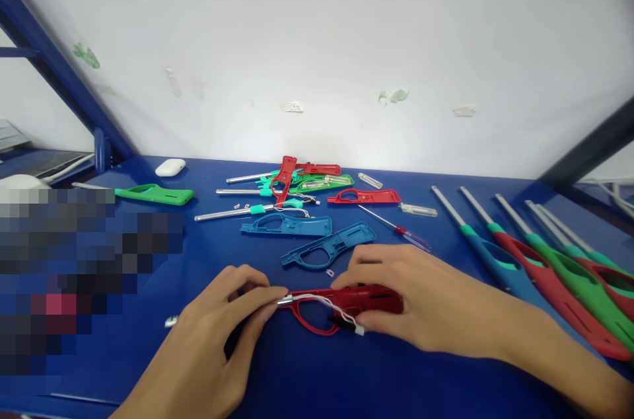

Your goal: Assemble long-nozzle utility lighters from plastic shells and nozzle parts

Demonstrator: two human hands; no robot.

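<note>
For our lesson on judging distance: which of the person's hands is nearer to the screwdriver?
Right. The right hand is just on the wearer's side of the screwdriver; the left hand is farther off, toward the wearer and to the left.

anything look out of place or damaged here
A few mild oddities: torn tape scraps cling to the wall, a red casing half lies crosswise over other parts in the jumble, and a white case sits behind the green lighter, looking unrelated. I see no clear spill or breakage.
</note>
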